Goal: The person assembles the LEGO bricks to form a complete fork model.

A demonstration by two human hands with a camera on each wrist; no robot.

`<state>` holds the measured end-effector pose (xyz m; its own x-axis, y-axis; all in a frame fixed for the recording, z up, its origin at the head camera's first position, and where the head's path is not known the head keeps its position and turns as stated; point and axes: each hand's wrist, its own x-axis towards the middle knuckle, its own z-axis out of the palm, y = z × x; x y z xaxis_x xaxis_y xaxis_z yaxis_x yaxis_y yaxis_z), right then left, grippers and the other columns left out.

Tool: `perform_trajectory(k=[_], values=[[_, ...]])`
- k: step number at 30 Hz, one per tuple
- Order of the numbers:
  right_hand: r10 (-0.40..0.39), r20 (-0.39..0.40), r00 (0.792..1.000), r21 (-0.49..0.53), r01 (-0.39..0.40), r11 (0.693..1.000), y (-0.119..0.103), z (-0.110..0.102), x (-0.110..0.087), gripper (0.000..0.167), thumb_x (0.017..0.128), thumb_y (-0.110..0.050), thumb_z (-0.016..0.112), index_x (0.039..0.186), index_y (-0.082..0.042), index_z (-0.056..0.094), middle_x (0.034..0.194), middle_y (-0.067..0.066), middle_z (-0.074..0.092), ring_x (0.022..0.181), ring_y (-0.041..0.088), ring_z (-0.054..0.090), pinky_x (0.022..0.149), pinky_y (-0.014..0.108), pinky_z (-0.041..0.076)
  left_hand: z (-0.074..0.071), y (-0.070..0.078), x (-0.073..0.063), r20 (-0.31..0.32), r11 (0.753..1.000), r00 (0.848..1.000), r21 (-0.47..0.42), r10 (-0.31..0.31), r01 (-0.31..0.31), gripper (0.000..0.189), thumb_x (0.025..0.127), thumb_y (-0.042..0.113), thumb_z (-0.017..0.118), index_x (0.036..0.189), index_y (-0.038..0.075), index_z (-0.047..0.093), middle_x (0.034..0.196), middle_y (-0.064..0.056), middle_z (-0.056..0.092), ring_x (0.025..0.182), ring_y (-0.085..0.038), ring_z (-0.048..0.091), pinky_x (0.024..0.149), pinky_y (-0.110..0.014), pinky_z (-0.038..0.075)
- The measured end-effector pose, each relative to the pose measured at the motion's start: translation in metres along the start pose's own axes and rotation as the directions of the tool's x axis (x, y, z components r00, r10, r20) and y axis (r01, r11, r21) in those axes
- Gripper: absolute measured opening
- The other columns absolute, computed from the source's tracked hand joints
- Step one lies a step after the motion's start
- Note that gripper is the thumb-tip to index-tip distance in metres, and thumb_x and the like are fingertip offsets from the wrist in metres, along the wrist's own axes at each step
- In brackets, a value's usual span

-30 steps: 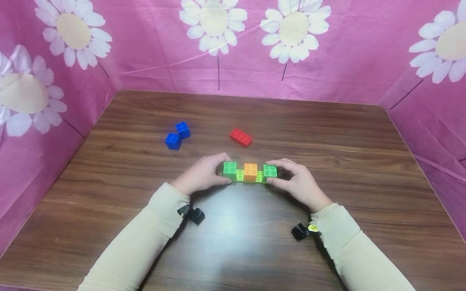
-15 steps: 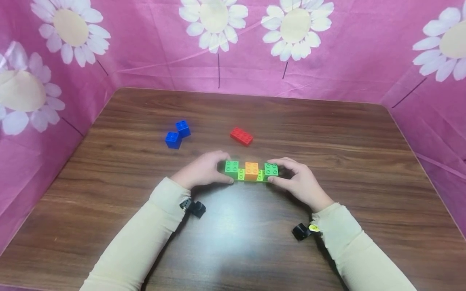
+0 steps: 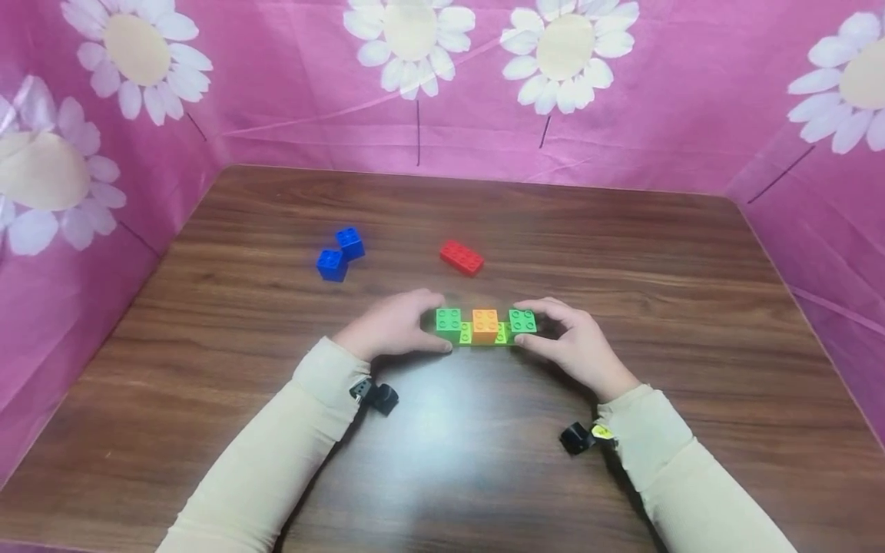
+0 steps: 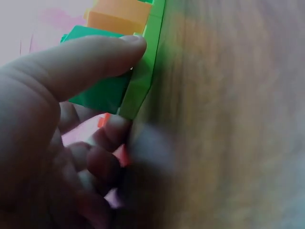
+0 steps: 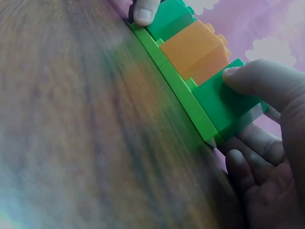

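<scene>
A low light-green brick base point(image 5: 183, 98) lies along the table, carrying a green brick point(image 3: 448, 322) at its left end, an orange brick point(image 3: 485, 326) in the middle and a second green brick point(image 5: 228, 100) at its right end. My left hand point(image 3: 396, 326) grips the left end, its thumb across the near side of the green brick and base. With the thumb on its near face, my right hand point(image 3: 577, 346) pinches the right green brick. In the left wrist view, the other left fingers point(image 4: 102, 164) curl behind the bricks.
Behind the assembly lies a red brick point(image 3: 462, 257) on the brown wooden table point(image 3: 622, 253). Two blue bricks point(image 3: 333, 266) stand close together farther left. A pink cloth point(image 3: 290, 92) with white flowers surrounds the table's back and sides.
Both hands and the brick assembly between them have slid slightly to the right. Their hold looks the same. The red and blue bricks keep their places on the table.
</scene>
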<state>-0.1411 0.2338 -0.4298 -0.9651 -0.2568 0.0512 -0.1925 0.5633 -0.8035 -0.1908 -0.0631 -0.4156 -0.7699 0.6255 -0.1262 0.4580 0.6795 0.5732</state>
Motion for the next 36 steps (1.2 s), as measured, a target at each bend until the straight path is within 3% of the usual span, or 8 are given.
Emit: perform_trajectory(k=[5,13,23,31,36], values=[[-0.001,-0.016,1.0,0.025,0.002,1.0,0.002,-0.002,-0.004,0.046,0.085,-0.025,0.082,0.128,-0.02,0.068,0.115,-0.002,0.07,0.098,0.018,0.063,0.083,0.025,0.051,0.003,-0.007,0.005,-0.036,0.999,0.999,-0.041,0.023,-0.025,0.052,0.077,0.045,0.085,0.116,0.016,0.066,0.104,0.005,0.064,0.091,-0.013,0.057,0.082,-0.034,0.05],[0.045,-0.012,0.999,0.027,-0.044,0.999,0.002,0.0,-0.007,0.044,0.084,-0.03,0.083,0.125,-0.021,0.068,0.111,-0.001,0.071,0.098,0.017,0.065,0.083,0.024,0.052,0.001,-0.013,0.005,-0.062,0.981,0.998,-0.196,-0.008,-0.004,0.048,0.076,0.036,0.088,0.116,0.018,0.067,0.089,0.004,0.063,0.071,-0.016,0.057,0.065,-0.032,0.051],[-0.007,-0.013,1.0,0.042,0.008,0.999,-0.001,0.002,-0.003,0.04,0.084,-0.025,0.084,0.12,-0.019,0.069,0.109,0.0,0.072,0.096,0.017,0.066,0.081,0.023,0.053,-0.003,-0.021,0.001,-0.054,0.961,0.998,-0.278,-0.02,0.004,0.047,0.078,0.032,0.087,0.118,0.02,0.066,0.087,0.003,0.065,0.072,-0.018,0.06,0.066,-0.034,0.052],[0.008,0.0,1.0,0.014,-0.008,1.0,-0.001,0.002,-0.001,0.039,0.084,-0.027,0.083,0.12,-0.02,0.069,0.11,-0.001,0.071,0.097,0.016,0.065,0.082,0.027,0.053,-0.003,-0.027,-0.002,-0.063,0.91,0.998,-0.415,-0.017,-0.011,0.043,0.08,0.03,0.085,0.119,0.024,0.067,0.091,0.001,0.067,0.073,-0.021,0.061,0.065,-0.037,0.053],[0.001,0.003,1.0,0.021,-0.001,1.0,0.0,0.004,0.001,0.039,0.084,-0.026,0.084,0.12,-0.02,0.07,0.109,-0.001,0.071,0.097,0.016,0.065,0.083,0.028,0.053,-0.01,-0.032,-0.005,-0.086,0.876,0.996,-0.48,0.003,-0.044,0.045,0.083,0.03,0.083,0.124,0.021,0.066,0.102,0.002,0.068,0.08,-0.022,0.063,0.07,-0.039,0.054]])
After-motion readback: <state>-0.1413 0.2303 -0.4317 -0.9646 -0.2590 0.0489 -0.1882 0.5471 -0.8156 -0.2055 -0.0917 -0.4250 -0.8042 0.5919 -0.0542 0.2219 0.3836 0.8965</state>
